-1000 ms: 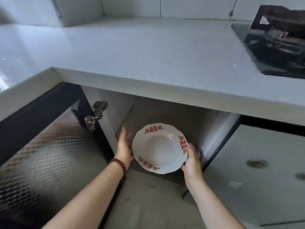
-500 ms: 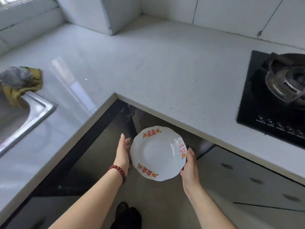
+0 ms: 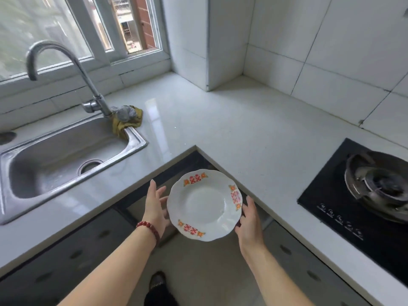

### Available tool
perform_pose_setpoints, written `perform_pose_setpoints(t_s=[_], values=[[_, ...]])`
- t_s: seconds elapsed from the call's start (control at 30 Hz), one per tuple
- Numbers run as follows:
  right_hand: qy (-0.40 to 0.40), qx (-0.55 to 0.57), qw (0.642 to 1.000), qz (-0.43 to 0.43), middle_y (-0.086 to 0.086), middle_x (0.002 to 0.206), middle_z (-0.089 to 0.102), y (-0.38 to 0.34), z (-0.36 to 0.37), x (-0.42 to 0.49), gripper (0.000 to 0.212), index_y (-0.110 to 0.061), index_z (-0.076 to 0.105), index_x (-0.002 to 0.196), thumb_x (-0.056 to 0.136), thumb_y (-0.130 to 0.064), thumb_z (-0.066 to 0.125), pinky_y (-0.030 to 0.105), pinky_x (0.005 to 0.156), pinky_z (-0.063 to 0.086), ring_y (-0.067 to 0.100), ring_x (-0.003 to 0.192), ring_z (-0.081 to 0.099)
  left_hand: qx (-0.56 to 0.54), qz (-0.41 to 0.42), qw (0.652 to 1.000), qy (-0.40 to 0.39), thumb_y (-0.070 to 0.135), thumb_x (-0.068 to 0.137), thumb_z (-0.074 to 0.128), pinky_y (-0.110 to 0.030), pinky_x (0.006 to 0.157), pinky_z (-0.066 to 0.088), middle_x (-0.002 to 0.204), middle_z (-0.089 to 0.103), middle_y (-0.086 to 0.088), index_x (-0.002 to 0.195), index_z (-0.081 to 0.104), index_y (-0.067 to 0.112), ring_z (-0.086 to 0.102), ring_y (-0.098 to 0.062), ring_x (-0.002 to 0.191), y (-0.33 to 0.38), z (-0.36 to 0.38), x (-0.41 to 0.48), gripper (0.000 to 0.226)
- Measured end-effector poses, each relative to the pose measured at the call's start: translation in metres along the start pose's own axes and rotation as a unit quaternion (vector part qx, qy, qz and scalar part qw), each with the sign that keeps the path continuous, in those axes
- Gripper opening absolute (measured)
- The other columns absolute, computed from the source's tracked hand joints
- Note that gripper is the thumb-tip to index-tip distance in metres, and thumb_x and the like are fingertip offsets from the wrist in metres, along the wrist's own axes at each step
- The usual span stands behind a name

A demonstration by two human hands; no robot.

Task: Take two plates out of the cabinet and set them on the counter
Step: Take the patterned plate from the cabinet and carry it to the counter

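Plate (image 3: 204, 205), white with red-and-orange motifs at three places on its rim, is held level in the air, face up, in front of the inner corner of the counter (image 3: 231, 133) and above the floor. It is clear of the counter edge and touches no surface. Only one plate can be made out; whether a second lies under it cannot be told.

Step in hand, by judgement: the carry from the cabinet to the counter, with set-down not yet done. The next move calls for lifting the plate over the counter edge, moving it far and slightly right onto the bare surface between the sink (image 3: 66, 155) and the stove (image 3: 362, 195), and lowering it flat before letting go.

Left hand (image 3: 155, 208) is at the plate's left rim, fingers extended and spread, palm toward the rim; it seems to steady the plate rather than clasp it. A red bead bracelet (image 3: 150, 228) sits on that wrist. Right hand (image 3: 248, 219) supports the right and near rim, fingers loosely curled, with fingertips passing beneath the edge.

Cloth (image 3: 129, 119) lies at the sink's far right corner, beside the tap (image 3: 66, 69), well apart from the likely landing area.
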State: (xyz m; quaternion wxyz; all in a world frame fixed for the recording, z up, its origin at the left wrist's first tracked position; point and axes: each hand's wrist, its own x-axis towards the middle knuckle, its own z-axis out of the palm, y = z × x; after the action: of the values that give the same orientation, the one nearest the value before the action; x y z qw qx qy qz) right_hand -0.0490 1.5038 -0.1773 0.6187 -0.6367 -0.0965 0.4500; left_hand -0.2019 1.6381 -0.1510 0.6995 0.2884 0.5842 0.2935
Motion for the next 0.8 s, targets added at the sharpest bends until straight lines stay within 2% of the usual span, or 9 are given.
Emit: perform_pose_setpoints(t_s=[0.1, 0.13, 0.27, 0.4, 0.5, 0.57, 0.67, 0.73, 0.8], values=[[-0.024, -0.001, 1.0, -0.008, -0.012, 0.118, 0.057, -0.016, 0.009, -0.007, 0.053, -0.034, 0.03, 0.143, 0.094, -0.056, 0.026, 0.032, 0.093, 0.039, 0.004, 0.104, 0.052, -0.038, 0.011, 0.999, 0.014, 0.068, 0.085, 0.028, -0.056, 0.099, 0.034, 0.142, 0.041, -0.012, 0.135, 0.043, 0.023, 0.041, -0.036, 0.126, 0.016, -0.01, -0.022, 0.068], [-0.033, 0.001, 0.999, -0.007, -0.013, 0.115, 0.057, -0.02, 0.013, -0.009, 0.054, -0.033, 0.03, 0.143, 0.094, -0.056, 0.027, 0.035, 0.096, 0.039, 0.008, 0.107, 0.052, -0.049, 0.012, 0.999, 0.018, 0.068, 0.085, 0.028, -0.057, 0.099, 0.034, 0.142, 0.041, -0.011, 0.135, 0.043, 0.023, 0.042, -0.036, 0.126, 0.022, -0.015, -0.029, 0.069], [-0.073, -0.001, 0.997, 0.001, -0.005, 0.138, 0.047, -0.034, 0.04, -0.017, 0.057, -0.03, 0.03, 0.144, 0.093, -0.056, 0.029, 0.046, 0.109, 0.032, 0.02, 0.131, 0.042, -0.088, 0.019, 0.996, 0.017, 0.07, 0.084, 0.026, -0.052, 0.089, 0.043, 0.141, 0.042, -0.01, 0.138, 0.041, 0.024, 0.05, -0.033, 0.112, 0.042, -0.046, -0.05, 0.073], [-0.103, -0.01, 0.995, -0.006, -0.016, 0.122, 0.049, -0.04, 0.082, -0.022, 0.051, -0.032, 0.032, 0.142, 0.095, -0.051, 0.031, 0.036, 0.094, 0.038, 0.014, 0.12, 0.045, -0.128, 0.036, 0.991, 0.027, 0.071, 0.083, 0.025, -0.054, 0.091, 0.042, 0.143, 0.041, -0.011, 0.138, 0.041, 0.025, 0.048, -0.033, 0.117, 0.062, -0.088, -0.061, 0.074], [-0.137, -0.032, 0.99, -0.001, -0.03, 0.093, 0.063, -0.037, 0.124, -0.029, 0.033, -0.047, 0.057, 0.113, 0.095, -0.052, 0.03, 0.03, 0.086, 0.04, 0.002, 0.094, 0.054, -0.151, 0.053, 0.986, 0.05, 0.071, 0.083, 0.025, -0.052, 0.086, 0.043, 0.142, 0.041, -0.011, 0.137, 0.041, 0.025, 0.049, -0.032, 0.113, 0.077, -0.128, -0.066, 0.073], [-0.158, -0.044, 0.986, -0.008, -0.032, 0.079, 0.066, -0.033, 0.155, -0.035, 0.034, -0.054, 0.063, 0.087, 0.095, -0.051, 0.03, 0.028, 0.085, 0.041, -0.002, 0.086, 0.055, -0.168, 0.061, 0.981, 0.076, 0.071, 0.082, 0.027, -0.053, 0.088, 0.041, 0.142, 0.041, -0.01, 0.137, 0.041, 0.024, 0.048, -0.031, 0.112, 0.087, -0.156, -0.068, 0.073], [-0.183, -0.063, 0.981, -0.008, -0.031, 0.081, 0.065, -0.027, 0.201, -0.046, 0.026, -0.048, 0.059, 0.093, 0.095, -0.049, 0.033, 0.024, 0.076, 0.047, 0.0, 0.086, 0.058, -0.184, 0.071, 0.974, 0.111, 0.07, 0.082, 0.029, -0.056, 0.093, 0.04, 0.141, 0.043, -0.008, 0.138, 0.041, 0.023, 0.048, -0.033, 0.118, 0.101, -0.198, -0.071, 0.074], [-0.204, -0.075, 0.976, -0.018, -0.03, 0.078, 0.068, -0.022, 0.233, -0.054, 0.031, -0.049, 0.062, 0.084, 0.095, -0.048, 0.034, 0.021, 0.066, 0.048, 0.004, 0.088, 0.06, -0.187, 0.081, 0.971, 0.126, 0.07, 0.083, 0.028, -0.057, 0.094, 0.039, 0.14, 0.043, -0.008, 0.139, 0.04, 0.023, 0.046, -0.035, 0.12, 0.108, -0.226, -0.073, 0.075], [-0.218, -0.079, 0.973, -0.009, -0.025, 0.087, 0.069, -0.016, 0.263, -0.062, 0.027, -0.049, 0.061, 0.092, 0.095, -0.049, 0.035, 0.025, 0.072, 0.048, 0.009, 0.098, 0.059, -0.193, 0.095, 0.967, 0.135, 0.07, 0.083, 0.027, -0.056, 0.089, 0.042, 0.136, 0.045, -0.007, 0.136, 0.042, 0.021, 0.047, -0.034, 0.116, 0.116, -0.254, -0.076, 0.074]])
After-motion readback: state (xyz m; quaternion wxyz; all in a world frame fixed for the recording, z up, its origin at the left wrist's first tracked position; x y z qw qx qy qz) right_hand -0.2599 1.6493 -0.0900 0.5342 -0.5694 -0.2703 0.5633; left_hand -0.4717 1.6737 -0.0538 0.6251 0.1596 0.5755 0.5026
